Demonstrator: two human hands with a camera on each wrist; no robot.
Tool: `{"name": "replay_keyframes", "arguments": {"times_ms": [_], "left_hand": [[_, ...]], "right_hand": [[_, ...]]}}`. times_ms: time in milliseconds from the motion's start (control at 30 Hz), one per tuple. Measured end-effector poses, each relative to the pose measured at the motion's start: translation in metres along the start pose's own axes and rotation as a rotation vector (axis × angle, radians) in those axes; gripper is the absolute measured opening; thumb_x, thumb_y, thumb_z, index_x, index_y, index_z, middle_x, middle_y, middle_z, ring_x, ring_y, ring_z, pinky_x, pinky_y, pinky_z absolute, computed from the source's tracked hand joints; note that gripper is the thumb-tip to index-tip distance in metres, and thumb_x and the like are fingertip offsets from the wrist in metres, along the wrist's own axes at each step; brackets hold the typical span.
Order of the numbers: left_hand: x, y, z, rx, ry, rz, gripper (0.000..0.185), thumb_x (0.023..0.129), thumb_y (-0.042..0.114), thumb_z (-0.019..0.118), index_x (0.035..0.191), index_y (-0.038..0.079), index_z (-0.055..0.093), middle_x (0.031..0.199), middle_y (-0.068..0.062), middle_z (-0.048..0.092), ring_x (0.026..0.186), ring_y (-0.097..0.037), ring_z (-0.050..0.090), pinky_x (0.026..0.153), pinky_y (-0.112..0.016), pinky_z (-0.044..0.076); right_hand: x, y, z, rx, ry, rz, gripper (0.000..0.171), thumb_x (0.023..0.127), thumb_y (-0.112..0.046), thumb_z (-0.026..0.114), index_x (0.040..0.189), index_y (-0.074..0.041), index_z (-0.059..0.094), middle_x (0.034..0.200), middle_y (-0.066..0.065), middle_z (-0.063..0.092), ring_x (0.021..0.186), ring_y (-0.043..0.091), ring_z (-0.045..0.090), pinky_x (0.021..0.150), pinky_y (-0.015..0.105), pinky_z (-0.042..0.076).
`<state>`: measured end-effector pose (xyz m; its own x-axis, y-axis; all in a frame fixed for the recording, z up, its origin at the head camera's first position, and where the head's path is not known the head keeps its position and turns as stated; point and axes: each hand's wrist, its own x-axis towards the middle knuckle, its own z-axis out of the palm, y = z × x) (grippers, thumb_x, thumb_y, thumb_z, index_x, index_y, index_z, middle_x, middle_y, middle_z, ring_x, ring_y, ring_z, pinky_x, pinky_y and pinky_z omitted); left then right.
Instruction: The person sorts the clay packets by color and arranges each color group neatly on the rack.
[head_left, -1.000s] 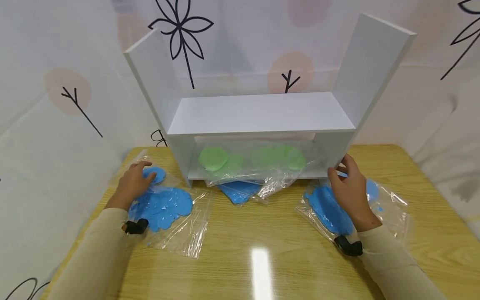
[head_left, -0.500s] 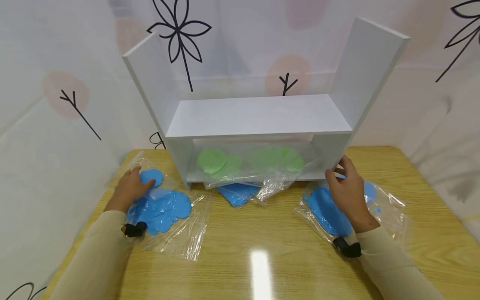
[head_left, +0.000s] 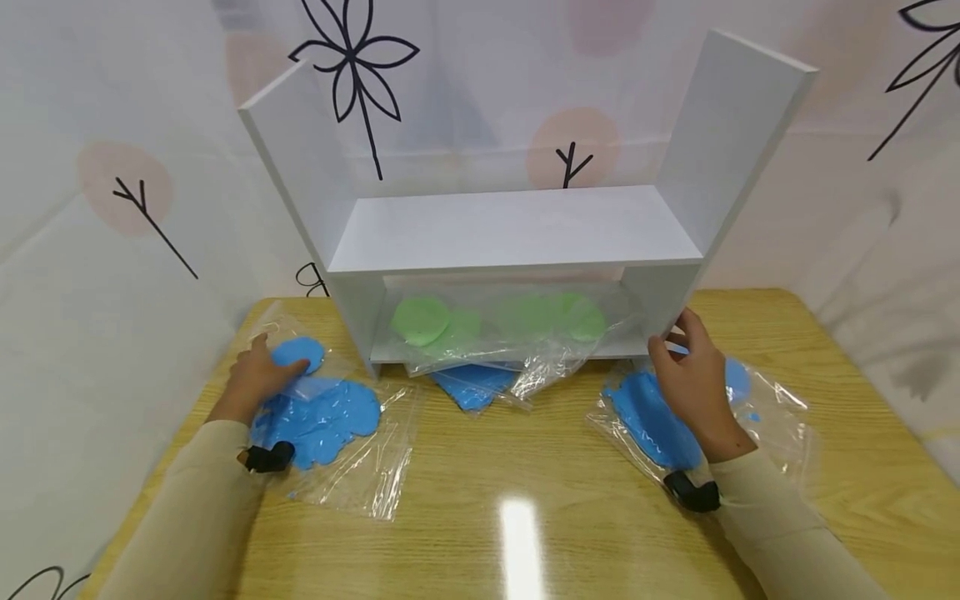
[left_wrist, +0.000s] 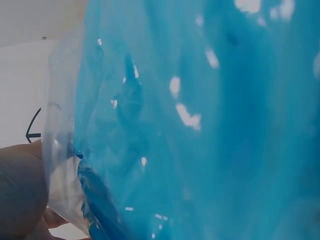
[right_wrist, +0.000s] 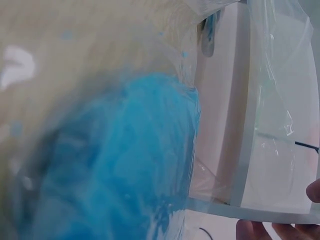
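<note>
My right hand (head_left: 693,387) grips the lower right side panel of a white shelf unit (head_left: 517,225). In the right wrist view its fingers (right_wrist: 255,230) lie on one side of the panel and the thumb on the other. Under that wrist lies a clear plastic bag holding a soft blue mass (head_left: 656,417). My left hand (head_left: 255,379) rests over the far left edge of another clear bag (head_left: 390,467), its thumb across a round blue patch (head_left: 300,354). A larger blue slime-like mass (head_left: 326,421) fills most of the left wrist view.
Inside the shelf's lower compartment, clear bags hold several green round pieces (head_left: 422,321). A third blue mass (head_left: 472,385) juts out under its front edge. The wooden table (head_left: 465,517) meets a wall covering (head_left: 480,83) printed with flowers behind the shelf.
The left hand has shifted slightly left, with fingers lowered toward the bag and spread around the round blue patch. The right hand stays on the shelf panel.
</note>
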<state>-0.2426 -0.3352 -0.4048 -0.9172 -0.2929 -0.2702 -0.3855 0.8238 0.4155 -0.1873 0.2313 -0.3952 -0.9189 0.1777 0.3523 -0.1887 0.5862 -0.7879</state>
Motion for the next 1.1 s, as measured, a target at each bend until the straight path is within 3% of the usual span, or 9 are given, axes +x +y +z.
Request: {"name": "replay_keyframes", "arguments": {"times_ms": [200,333,433,500,567,633,733,867,1100], "left_hand": [[-0.0039,0.0008,-0.0011,0.015,0.030,-0.025,0.107,0.092,0.052,0.063,0.157,-0.006,0.001,0.149,-0.047,0.017,0.132,-0.064,0.030,0.107,-0.072,0.033],[-0.0051,0.0017,-0.0010,0.010,0.051,-0.020,0.107,0.091,0.051,0.065,0.156,-0.008,0.005,0.147,-0.048,0.019,0.130,-0.062,0.032,0.106,-0.071,0.035],[-0.0062,0.0015,-0.0017,0.006,0.033,-0.005,0.107,0.091,0.052,0.065,0.155,-0.010,0.005,0.147,-0.048,0.019,0.132,-0.062,0.031,0.108,-0.071,0.034],[-0.0067,-0.0001,-0.0026,0.013,0.007,0.015,0.108,0.092,0.053,0.064,0.155,-0.012,0.004,0.147,-0.048,0.020,0.133,-0.062,0.030,0.108,-0.071,0.033],[-0.0072,-0.0019,-0.0043,0.037,-0.017,0.051,0.109,0.092,0.054,0.062,0.153,-0.015,0.004,0.147,-0.048,0.021,0.134,-0.062,0.029,0.110,-0.070,0.032],[-0.0072,-0.0039,-0.0058,0.071,-0.031,0.096,0.109,0.092,0.055,0.062,0.152,-0.018,0.005,0.147,-0.048,0.023,0.134,-0.063,0.028,0.111,-0.070,0.031],[-0.0066,-0.0058,-0.0078,0.122,-0.024,0.153,0.109,0.092,0.055,0.062,0.150,-0.020,0.010,0.146,-0.049,0.025,0.134,-0.064,0.026,0.112,-0.069,0.029],[-0.0057,-0.0065,-0.0086,0.144,-0.009,0.172,0.106,0.091,0.054,0.065,0.150,-0.018,0.015,0.145,-0.047,0.028,0.134,-0.063,0.026,0.110,-0.070,0.030],[-0.0024,-0.0075,-0.0071,0.141,-0.006,0.146,0.105,0.090,0.055,0.066,0.152,-0.015,0.019,0.145,-0.045,0.030,0.133,-0.062,0.029,0.108,-0.072,0.032]], "right_hand": [[0.0005,-0.0013,-0.0007,-0.009,-0.008,0.009,0.055,0.101,-0.019,0.050,0.154,-0.011,0.036,0.149,0.019,0.049,0.121,0.043,0.059,0.081,0.013,0.052],[0.0001,-0.0014,-0.0012,-0.003,-0.014,0.014,0.056,0.101,-0.019,0.050,0.155,-0.012,0.035,0.150,0.019,0.048,0.121,0.044,0.059,0.076,0.007,0.048],[-0.0002,-0.0012,-0.0014,-0.011,-0.016,0.017,0.056,0.102,-0.020,0.049,0.155,-0.011,0.034,0.150,0.019,0.048,0.121,0.045,0.059,0.081,0.021,0.057],[-0.0002,-0.0010,-0.0015,-0.017,-0.017,0.017,0.057,0.102,-0.020,0.049,0.155,-0.011,0.033,0.150,0.019,0.047,0.121,0.045,0.059,0.085,0.039,0.060],[0.0001,-0.0006,-0.0015,-0.020,-0.017,0.015,0.057,0.102,-0.020,0.049,0.155,-0.011,0.033,0.150,0.020,0.047,0.121,0.045,0.059,0.085,0.042,0.060],[0.0002,-0.0001,-0.0018,-0.014,-0.017,0.013,0.057,0.101,-0.019,0.049,0.155,-0.011,0.033,0.150,0.020,0.047,0.121,0.045,0.059,0.081,0.027,0.059],[0.0006,0.0007,-0.0019,-0.006,-0.018,0.014,0.057,0.101,-0.019,0.050,0.155,-0.011,0.033,0.150,0.020,0.048,0.121,0.045,0.059,0.074,0.006,0.045],[0.0009,0.0008,-0.0016,-0.002,-0.017,0.017,0.057,0.101,-0.019,0.050,0.155,-0.011,0.034,0.150,0.019,0.048,0.121,0.045,0.059,0.075,0.005,0.046],[0.0009,0.0011,-0.0013,0.003,-0.020,0.020,0.057,0.101,-0.019,0.050,0.155,-0.011,0.033,0.150,0.020,0.047,0.121,0.046,0.059,0.072,0.002,0.042]]}}
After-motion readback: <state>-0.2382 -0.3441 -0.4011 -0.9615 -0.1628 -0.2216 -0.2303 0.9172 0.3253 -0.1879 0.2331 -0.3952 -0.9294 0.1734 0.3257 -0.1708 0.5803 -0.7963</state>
